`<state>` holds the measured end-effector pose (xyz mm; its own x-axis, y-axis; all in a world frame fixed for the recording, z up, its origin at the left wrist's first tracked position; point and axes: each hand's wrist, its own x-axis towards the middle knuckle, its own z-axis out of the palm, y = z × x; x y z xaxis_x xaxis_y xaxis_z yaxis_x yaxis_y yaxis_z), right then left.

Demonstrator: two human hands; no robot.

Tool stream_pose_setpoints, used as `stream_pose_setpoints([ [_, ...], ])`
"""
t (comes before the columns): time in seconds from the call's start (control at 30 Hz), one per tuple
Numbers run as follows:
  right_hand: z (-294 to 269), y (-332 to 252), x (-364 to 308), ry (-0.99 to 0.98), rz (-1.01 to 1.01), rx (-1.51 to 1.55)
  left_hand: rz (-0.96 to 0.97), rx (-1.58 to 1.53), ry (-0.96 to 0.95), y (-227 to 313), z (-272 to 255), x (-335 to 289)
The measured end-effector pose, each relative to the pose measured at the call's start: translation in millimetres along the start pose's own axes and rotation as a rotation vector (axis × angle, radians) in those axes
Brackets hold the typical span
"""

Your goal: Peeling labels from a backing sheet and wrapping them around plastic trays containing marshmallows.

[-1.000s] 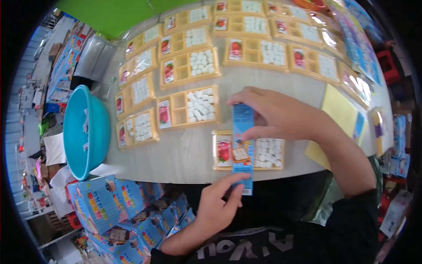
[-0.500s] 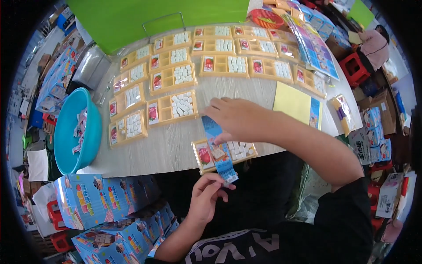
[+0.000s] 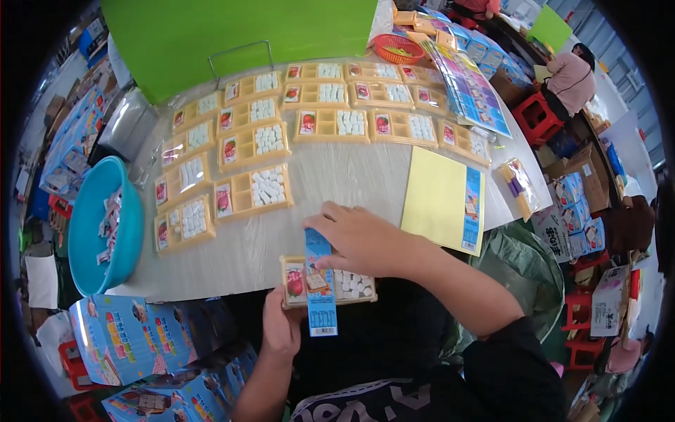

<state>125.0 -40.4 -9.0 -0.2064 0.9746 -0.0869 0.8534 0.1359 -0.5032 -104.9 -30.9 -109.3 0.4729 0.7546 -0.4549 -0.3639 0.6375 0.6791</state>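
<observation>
A pale yellow plastic tray sits at the table's near edge, with a strawberry-printed packet at its left and white marshmallow-like pieces at its right. Across its middle lies a long blue printed paper strip, whose lower end hangs past the tray's near side. My right hand is closed on the strip's upper part, thumb on the printed face, partly covering the tray. At the tray's left end, my left hand is closed on the edge, its fingertips partly hidden behind it. Beside my right arm lies a yellow backing sheet bearing another blue strip.
Rows of similar filled trays cover the far half of the table. A turquoise basin of small packets stands at the left, above blue cartons. A red basket stands at the back; a person sits far right.
My left hand has gone from the strip's lower end to the tray's left edge. The strip now lies straighter across the tray. The view has shifted, and my right hand sits nearer the tray.
</observation>
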Motion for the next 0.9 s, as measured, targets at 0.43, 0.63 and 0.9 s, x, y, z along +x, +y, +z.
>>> stream_pose_setpoints([
  [0.43, 25.8, -14.0, -27.3, 0.063, -0.044, -0.009, -0.121, 0.179, -0.111, 15.6, 10.5, -32.4],
  [0.63, 18.2, -8.9, -26.3, 0.088, -0.067, 0.099, 0.097, 0.366, -0.179, 18.8, 19.0, -32.4],
  [0.9, 5.9, -2.6, -27.4, -0.117, 0.1, 0.869, 0.142, 0.444, -0.392, 25.6, -6.1, -38.6],
])
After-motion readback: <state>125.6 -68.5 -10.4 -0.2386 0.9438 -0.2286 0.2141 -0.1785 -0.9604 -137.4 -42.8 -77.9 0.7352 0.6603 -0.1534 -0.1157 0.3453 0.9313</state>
